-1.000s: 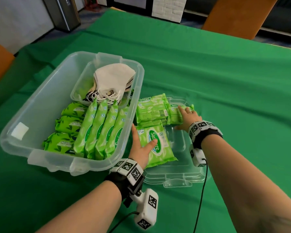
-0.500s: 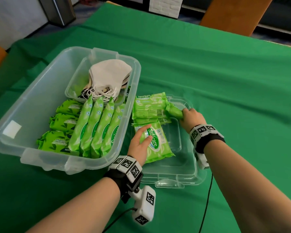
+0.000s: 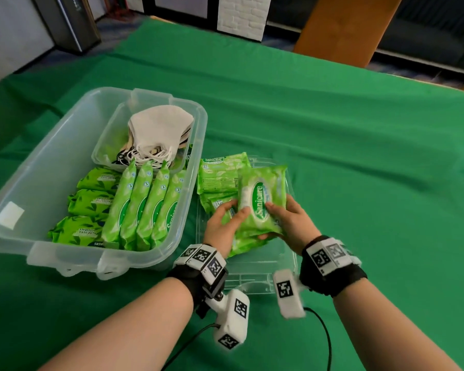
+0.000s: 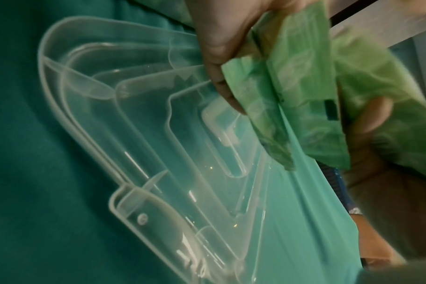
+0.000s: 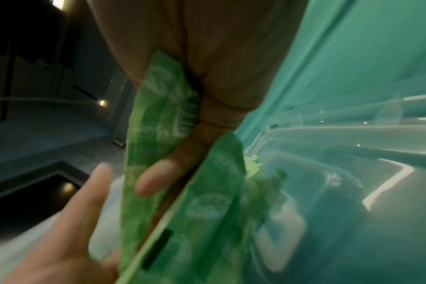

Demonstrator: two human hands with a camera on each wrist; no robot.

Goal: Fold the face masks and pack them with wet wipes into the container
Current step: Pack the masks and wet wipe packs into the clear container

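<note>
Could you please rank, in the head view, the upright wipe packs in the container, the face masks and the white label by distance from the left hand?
From the left hand:
1. Upright wipe packs, just left of it, in the container's near right part.
2. Face masks, farther back in the inner tray.
3. White label, far left on the container wall.

"Sanicare" reads on the held wipes pack [image 3: 261, 202] and on the flat pack [image 3: 221, 171] behind it, which also shows "15". The dark packs [image 3: 90, 204] read "ALOE VERA".
</note>
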